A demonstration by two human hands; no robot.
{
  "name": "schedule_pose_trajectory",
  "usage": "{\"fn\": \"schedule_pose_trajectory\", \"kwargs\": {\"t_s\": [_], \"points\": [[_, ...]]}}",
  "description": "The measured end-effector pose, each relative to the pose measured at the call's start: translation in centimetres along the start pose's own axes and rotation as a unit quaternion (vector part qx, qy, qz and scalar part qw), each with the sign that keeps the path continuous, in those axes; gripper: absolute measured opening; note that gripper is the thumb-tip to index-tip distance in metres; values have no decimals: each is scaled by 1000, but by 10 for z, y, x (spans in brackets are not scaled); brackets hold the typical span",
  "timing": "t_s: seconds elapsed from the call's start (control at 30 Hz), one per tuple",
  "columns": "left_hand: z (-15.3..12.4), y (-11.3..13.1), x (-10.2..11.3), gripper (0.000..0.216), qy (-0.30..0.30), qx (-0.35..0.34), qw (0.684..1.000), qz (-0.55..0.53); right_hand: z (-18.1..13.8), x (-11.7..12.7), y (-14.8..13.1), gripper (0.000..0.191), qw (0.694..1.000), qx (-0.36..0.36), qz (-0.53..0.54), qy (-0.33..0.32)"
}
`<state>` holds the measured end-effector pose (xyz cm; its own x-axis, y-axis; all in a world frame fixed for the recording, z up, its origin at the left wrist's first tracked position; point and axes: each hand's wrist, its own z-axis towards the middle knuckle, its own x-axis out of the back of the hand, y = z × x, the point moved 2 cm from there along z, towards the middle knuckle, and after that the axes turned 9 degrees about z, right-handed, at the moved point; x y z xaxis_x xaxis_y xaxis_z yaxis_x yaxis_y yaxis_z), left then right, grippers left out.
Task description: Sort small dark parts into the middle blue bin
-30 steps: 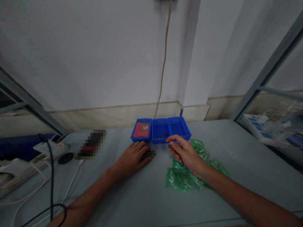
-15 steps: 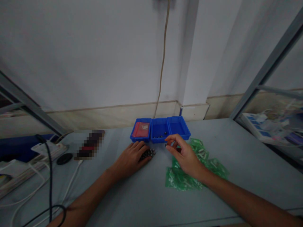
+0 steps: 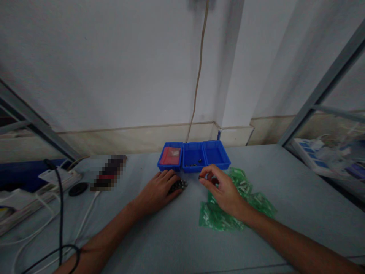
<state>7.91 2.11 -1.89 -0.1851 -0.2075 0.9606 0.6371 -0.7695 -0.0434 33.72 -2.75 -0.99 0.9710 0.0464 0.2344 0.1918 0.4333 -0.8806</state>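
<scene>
On the table, my left hand (image 3: 162, 187) lies with its fingers and thumb curled round a pile of small dark, shiny metal parts (image 3: 179, 185); the palm hides some of them. To its right, my right hand (image 3: 218, 186) is raised slightly and pinches one small dark part (image 3: 201, 177) between thumb and index finger. Just beyond both hands stand three joined blue bins. A red packet (image 3: 169, 156) fills the left bin, and several small metal parts lie in the middle bin (image 3: 194, 152). Nothing shows inside the right bin (image 3: 216, 153).
Green plastic bags (image 3: 222, 217) with pale contents lie under and beside my right forearm. At the left are a blurred-out phone-like object (image 3: 108, 175), a black disc (image 3: 78, 189), a power strip and loose cables (image 3: 61, 213). A wall (image 3: 128, 76) rises behind the table.
The view has shifted slightly. My right hand's pinching fingertips have moved down a little, with the small part still between them. My left hand stays by the pile.
</scene>
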Motion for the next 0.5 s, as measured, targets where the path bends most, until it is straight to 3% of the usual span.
{"fn": "schedule_pose_trajectory", "kwargs": {"t_s": [0.23, 0.37, 0.5], "points": [[0, -1, -1, 23, -3, -1, 1000, 0, 8, 10, 13, 16, 996, -28, 60, 59], [0, -1, 0, 24, -4, 2, 1000, -4, 11, 14, 16, 13, 998, -11, 4, 62], [0, 0, 0, 24, -5, 3, 1000, -8, 11, 14, 22, 29, 996, 32, -74, 39]]}}
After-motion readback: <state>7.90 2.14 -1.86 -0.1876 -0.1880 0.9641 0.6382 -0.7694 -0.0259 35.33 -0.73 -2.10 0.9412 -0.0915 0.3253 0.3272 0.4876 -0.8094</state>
